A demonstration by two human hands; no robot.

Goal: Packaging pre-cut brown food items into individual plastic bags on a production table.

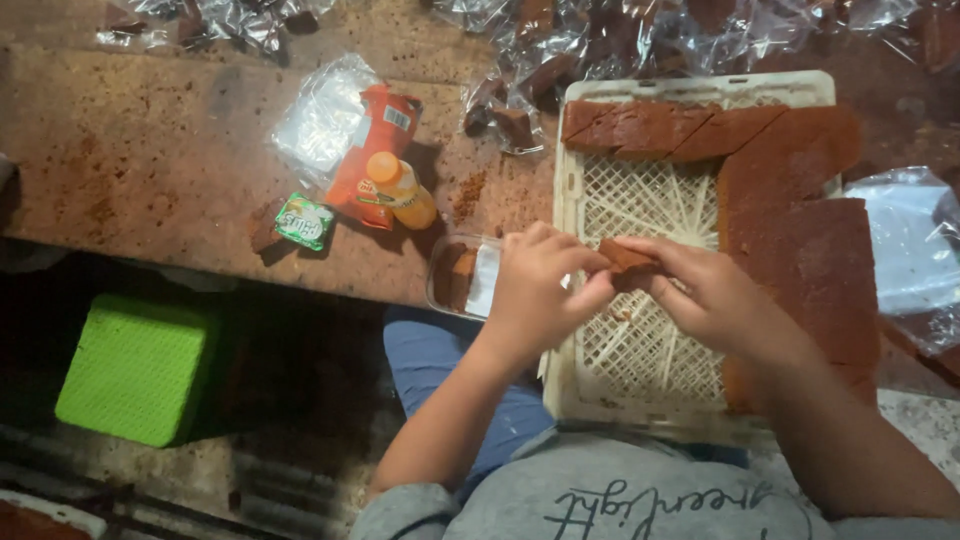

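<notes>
Both hands pinch one brown slab piece (625, 258) over the white lattice crate (640, 340): left hand (535, 295) and right hand (705, 290), fingers clamped on it. More brown slabs (800, 230) line the crate's top and right side; orange bottle (402, 190) lies on the counter to the left.

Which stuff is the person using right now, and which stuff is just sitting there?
In use:
- left hand and right hand, both holding a brown block
- white crate with brown slabs
- clear tub by the left hand

Just lying about:
- orange bottle
- orange packet
- small green packet
- green stool
- clear wrappers
</notes>
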